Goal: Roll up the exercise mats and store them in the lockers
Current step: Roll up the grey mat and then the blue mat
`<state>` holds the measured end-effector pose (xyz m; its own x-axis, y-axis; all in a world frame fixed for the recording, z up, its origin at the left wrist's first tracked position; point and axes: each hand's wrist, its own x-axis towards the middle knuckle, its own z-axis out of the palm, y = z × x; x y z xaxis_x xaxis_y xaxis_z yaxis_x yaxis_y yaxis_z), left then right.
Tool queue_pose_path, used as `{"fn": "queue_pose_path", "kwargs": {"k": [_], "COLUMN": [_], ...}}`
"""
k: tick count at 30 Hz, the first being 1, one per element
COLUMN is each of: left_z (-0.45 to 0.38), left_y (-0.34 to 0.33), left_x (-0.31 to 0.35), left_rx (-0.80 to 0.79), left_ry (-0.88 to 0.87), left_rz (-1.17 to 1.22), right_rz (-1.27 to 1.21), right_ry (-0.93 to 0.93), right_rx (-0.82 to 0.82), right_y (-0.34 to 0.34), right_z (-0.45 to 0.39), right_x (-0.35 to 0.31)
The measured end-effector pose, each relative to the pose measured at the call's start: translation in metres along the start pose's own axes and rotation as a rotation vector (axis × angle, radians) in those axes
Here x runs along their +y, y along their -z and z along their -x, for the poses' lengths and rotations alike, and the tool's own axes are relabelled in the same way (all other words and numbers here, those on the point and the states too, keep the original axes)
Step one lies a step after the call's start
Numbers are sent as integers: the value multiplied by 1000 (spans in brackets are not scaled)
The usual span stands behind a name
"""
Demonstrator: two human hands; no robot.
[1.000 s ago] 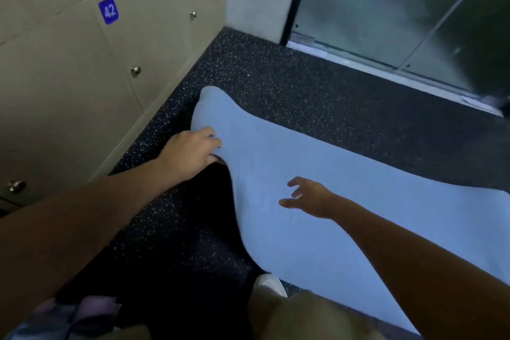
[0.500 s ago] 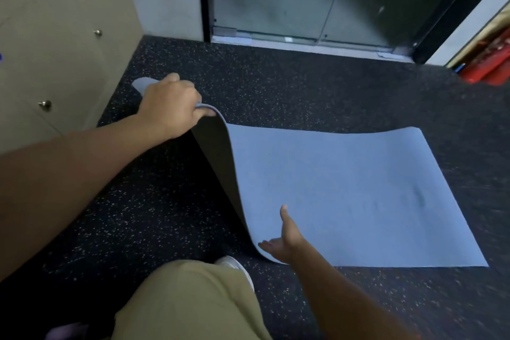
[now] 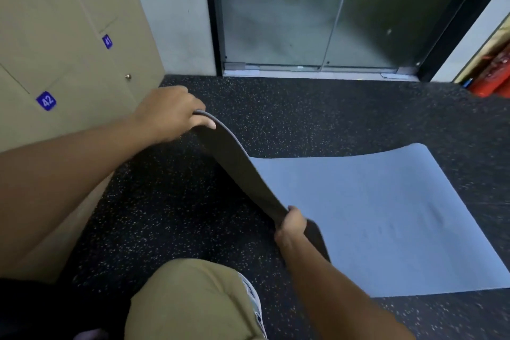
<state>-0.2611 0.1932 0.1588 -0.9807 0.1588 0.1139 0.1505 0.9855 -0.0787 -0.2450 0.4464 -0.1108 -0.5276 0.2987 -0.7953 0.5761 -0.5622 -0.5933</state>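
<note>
Head view: we had both hands on the near short edge of the blue mat (image 3: 372,215), lifted off the floor (image 3: 165,215), rest lying flat. Left hand (image 3: 168,113) fingers curled over the far corner, right hand (image 3: 291,226) gripping the near corner. Rolling step was just starting, we judged; next, fold the edge over evenly and roll tight. Lockers (image 3: 69,36) stood shut at left.

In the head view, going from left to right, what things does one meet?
Lockers → left hand gripping the mat's lifted end → right hand gripping the same end → flat part of the blue mat → red objects at the right edge.
</note>
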Motion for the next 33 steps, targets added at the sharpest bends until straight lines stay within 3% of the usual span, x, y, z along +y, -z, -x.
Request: {"fn": "queue_pose_path", "kwargs": {"k": [4, 8, 11, 15, 19, 23, 26, 33], "left_z": [29, 54, 74, 102, 130, 155, 168, 183], "left_y": [20, 43, 68, 103, 117, 99, 78, 41], "left_x": [-17, -23, -23, -20, -15, -24, -29, -31], "left_rx": [118, 231, 285, 434, 446, 495, 481, 405], "left_ry": [72, 216, 319, 427, 518, 714, 835, 980], "left_rz": [152, 564, 892, 1263, 1456, 1502, 1523, 1540], "right_rz": [213, 241, 361, 770, 1086, 1436, 1552, 1495], "right_ry": [228, 498, 691, 943, 674, 448, 345, 60], "right_rx": [-12, -70, -337, -697, -1082, -1312, -1309, -1370], "right_y": [-31, -107, -159, -216, -243, -234, -210, -97], "right_z": [32, 81, 135, 207, 273, 297, 286, 235], "right_x": [-113, -226, -260, -249, -178, -115, -95, -93]}}
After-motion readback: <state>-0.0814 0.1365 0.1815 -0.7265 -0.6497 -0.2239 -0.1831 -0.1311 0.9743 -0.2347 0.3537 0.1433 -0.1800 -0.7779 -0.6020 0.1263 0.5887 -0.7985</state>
